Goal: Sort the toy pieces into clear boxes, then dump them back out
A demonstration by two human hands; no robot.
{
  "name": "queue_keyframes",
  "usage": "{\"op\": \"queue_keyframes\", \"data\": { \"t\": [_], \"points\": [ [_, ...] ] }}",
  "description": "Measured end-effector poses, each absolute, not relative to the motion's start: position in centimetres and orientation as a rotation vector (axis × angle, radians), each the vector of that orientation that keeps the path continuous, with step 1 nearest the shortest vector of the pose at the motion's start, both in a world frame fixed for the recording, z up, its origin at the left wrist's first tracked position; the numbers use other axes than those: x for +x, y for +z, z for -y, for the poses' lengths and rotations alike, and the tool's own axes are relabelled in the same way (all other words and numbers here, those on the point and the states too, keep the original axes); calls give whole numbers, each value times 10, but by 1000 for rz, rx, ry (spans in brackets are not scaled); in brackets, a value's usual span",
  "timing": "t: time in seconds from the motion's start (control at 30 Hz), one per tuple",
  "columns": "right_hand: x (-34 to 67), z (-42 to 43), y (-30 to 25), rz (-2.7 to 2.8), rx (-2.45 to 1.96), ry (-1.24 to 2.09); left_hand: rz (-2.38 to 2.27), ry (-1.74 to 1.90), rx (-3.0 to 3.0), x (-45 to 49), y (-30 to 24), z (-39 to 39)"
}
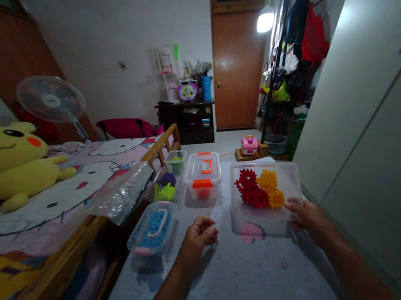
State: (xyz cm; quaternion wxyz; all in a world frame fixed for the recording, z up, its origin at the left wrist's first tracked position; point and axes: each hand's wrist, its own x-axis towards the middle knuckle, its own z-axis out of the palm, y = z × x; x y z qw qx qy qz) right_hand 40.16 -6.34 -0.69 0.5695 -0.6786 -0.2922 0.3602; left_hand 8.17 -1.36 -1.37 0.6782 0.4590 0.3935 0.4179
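Observation:
My right hand (307, 216) grips the near right corner of a clear plastic tray (288, 173). Inside the tray, toward its left and middle, lie red gear-shaped pieces (252, 192) and yellow-orange gear-shaped pieces (271, 186). Left of the tray, my left hand (200, 235) hovers over or rests on the table with curled fingers, and no object shows in it. Nearest to that hand is a lidded clear box (137, 244) with blue pieces and pink latches. Farther back stands a clear box with orange latches and handle (201, 168), shut, with reddish contents.
An open container (150, 195) holds lime-green pieces (165, 192) and purple pieces (167, 179). Behind it stands a small clear tub (182, 156) with green pieces. A wooden bed rail (67, 256) borders the table on the left, a pale cabinet (363, 105) on the right.

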Motion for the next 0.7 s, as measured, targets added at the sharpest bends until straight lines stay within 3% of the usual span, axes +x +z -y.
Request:
{"op": "queue_keyframes", "data": {
  "t": [0.23,0.7],
  "points": [
    [389,72,1,638,-1503,1113,-836,915,1121,83,-17,13],
    [359,77,-22,860,-1457,726,-1057,988,1579,89,-28,20]
  ]
}}
